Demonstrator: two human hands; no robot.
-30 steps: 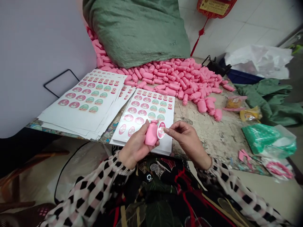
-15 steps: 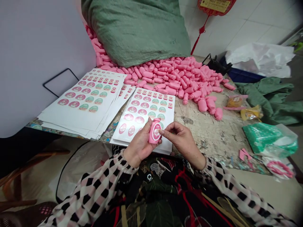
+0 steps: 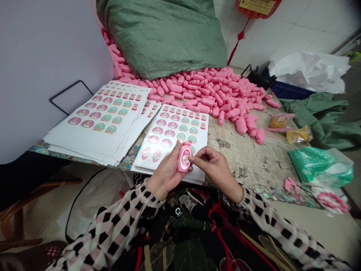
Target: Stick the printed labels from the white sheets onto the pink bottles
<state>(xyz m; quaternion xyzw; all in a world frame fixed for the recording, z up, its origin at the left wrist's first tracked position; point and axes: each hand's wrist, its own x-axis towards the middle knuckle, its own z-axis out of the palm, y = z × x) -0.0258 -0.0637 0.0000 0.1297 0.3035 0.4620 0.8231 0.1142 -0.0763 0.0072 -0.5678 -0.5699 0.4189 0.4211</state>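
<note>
In my left hand (image 3: 167, 174) is a small pink toy bottle (image 3: 181, 165), upright, its neck pointing away from me. The fingers wrap round its back and the thumb lies along its left side. An oval pink-and-white sticker (image 3: 185, 159) covers the front of the bottle. My right hand (image 3: 218, 165) is closed, its fingers curled, and the thumb tip touches the sticker's face. Whether these fingers pinch anything is hidden. Under both hands lies a sheet of stickers (image 3: 175, 128) with pink and green ovals; some oval stickers are partly covered by my left hand.
A heap of pink toy bottles (image 3: 208, 92) spills from a green sack (image 3: 169, 34) at the back. More sticker sheets (image 3: 93, 120) lie at left. On the right are a green packet (image 3: 313, 165), a small yellow packet (image 3: 300, 134) and pink pieces (image 3: 291, 185).
My right thumb has shifted slightly left on the sticker. The bottle has turned a little in my left hand; the rest stays in place.
</note>
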